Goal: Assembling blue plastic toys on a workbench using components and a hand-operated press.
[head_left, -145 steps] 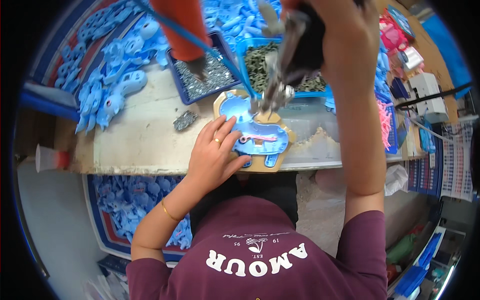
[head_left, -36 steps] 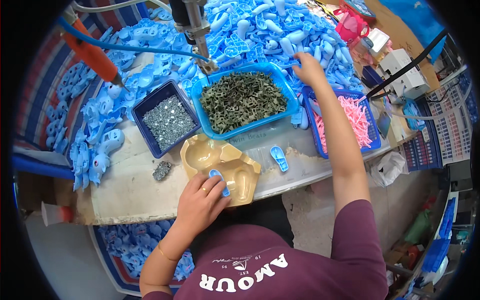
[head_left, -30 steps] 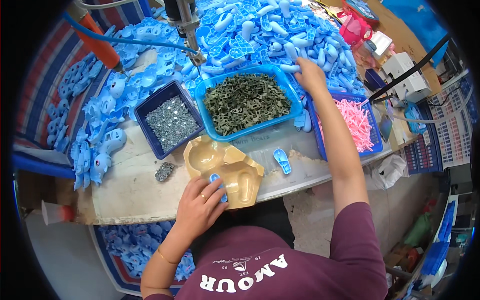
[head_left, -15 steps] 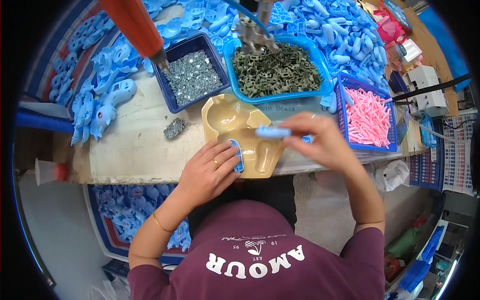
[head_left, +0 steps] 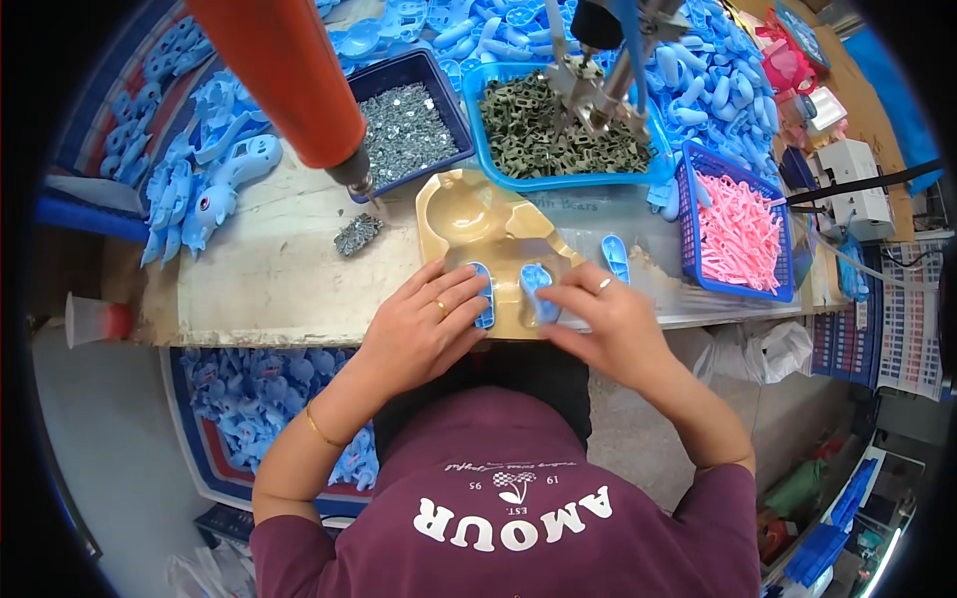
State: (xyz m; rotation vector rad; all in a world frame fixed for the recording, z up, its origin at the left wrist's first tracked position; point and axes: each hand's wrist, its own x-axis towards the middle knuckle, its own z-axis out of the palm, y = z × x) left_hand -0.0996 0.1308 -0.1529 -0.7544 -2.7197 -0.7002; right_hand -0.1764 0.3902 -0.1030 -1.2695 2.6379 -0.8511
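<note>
In front of me, near the table's edge, lies a tan molded fixture (head_left: pixel 508 244) with hollows shaped for parts. A long blue plastic toy piece (head_left: pixel 484 311) sits in its left slot, and the outstretched fingers of my left hand (head_left: pixel 424 314) rest over it. Above the right slot, the thumb and fingers of my right hand (head_left: pixel 608 324) pinch another blue plastic toy piece (head_left: pixel 535 284), its ribbed inner side up. One more such blue piece (head_left: pixel 615 259) lies on the table just beyond my right hand.
A red power screwdriver (head_left: pixel 289 90) hangs at upper left, near a small screw pile (head_left: pixel 358 235). Behind are a navy basket (head_left: pixel 461 125) of screws and a blue tub (head_left: pixel 528 184) of dark metal clips. A purple basket (head_left: pixel 688 239) holds pink strips. Blue parts (head_left: pixel 708 90) heap behind.
My right hand has moved left and down, bringing the blue piece onto the fixture's right slot. The screwdriver looks nearer. My left hand stays on the left slot.
</note>
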